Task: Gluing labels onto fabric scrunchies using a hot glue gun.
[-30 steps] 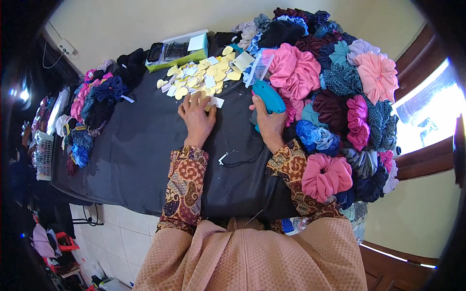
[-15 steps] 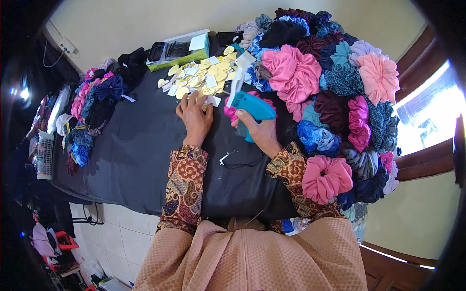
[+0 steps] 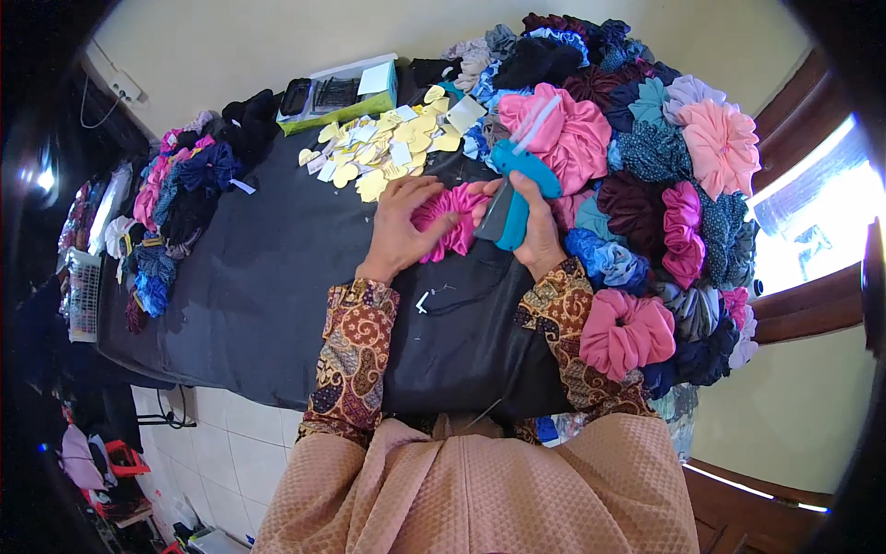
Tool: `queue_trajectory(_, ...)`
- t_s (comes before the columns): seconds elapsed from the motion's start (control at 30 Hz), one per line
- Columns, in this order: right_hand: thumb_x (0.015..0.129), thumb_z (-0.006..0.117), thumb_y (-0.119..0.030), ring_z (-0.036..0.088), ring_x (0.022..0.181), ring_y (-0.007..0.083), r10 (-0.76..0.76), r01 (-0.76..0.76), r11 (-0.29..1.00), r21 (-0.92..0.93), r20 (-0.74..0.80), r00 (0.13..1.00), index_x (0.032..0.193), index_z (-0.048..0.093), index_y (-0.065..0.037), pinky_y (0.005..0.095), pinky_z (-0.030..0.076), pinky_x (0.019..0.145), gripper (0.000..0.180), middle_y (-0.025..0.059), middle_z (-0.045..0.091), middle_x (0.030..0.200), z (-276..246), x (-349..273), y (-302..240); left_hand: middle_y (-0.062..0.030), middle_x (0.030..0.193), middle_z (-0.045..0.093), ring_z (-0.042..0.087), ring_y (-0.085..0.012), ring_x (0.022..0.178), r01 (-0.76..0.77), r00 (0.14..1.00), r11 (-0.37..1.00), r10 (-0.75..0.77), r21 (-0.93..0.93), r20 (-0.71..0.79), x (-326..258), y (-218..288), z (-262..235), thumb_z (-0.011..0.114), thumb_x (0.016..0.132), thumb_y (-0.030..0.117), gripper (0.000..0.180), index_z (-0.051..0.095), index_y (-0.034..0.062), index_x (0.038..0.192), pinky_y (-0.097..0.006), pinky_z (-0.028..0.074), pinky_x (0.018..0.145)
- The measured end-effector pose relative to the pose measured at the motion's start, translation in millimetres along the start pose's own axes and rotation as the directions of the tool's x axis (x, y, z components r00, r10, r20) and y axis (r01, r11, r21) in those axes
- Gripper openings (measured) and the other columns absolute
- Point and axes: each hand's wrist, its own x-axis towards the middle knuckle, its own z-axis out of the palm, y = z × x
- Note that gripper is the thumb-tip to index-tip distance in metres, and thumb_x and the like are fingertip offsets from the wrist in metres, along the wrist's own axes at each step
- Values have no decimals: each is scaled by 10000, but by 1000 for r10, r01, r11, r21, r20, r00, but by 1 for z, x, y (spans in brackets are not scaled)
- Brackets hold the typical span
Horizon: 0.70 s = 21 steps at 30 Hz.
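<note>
A bright pink scrunchie (image 3: 458,200) lies on the dark cloth, and my left hand (image 3: 397,222) is closed on its left side, thumb across the gathered fabric. In my right hand (image 3: 540,238) is a teal tagging gun (image 3: 532,173), a pale strip of fasteners standing out of its far end. The right fingertips reach toward the scrunchie's right edge; whether they touch it I cannot tell. Just beyond my left hand spreads a heap of yellow and white paper tags (image 3: 369,152).
A big heap of scrunchies (image 3: 637,208) in many colours fills the table's right side. Another pile (image 3: 189,175) stands at the left. Behind the tags sits a box (image 3: 337,115) of dark items. A small white piece (image 3: 423,302) with dark cord lies nearer me.
My left hand has left the tags and taken hold of the pink scrunchie. My right hand has moved right and turned the tagging gun, uncovering the scrunchie.
</note>
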Motion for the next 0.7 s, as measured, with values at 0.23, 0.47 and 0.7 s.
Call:
queue_trajectory(0.23,902,572,-389,673,764,242,-7,-3,997,-83,-115,993,936,604,-2,391,571,687,390,199,641,1062,-1,2,4,-146,1029,654,552,-300,959,143,984,988,-135,-60,118,-2,13,1,681,682,272,532,626,-3,1134,-395,447,899)
queue_trajectory(0.47,898,580,-381,673,772,240,-55,35,986,-166,-119,991,952,595,10,381,571,682,395,191,647,1035,-3,2,2,-155,989,674,620,-299,953,490,856,758,-324,-431,403,-5,-8,8,566,773,52,247,675,-28,980,-348,488,833)
queue_trajectory(0.7,901,575,-375,671,760,244,-77,57,989,-138,-139,987,977,584,24,376,569,687,406,198,652,1005,-2,4,3,-153,1172,620,569,-320,1104,-167,985,986,168,-9,46,11,-20,44,548,800,35,303,629,-9,1088,-397,462,942)
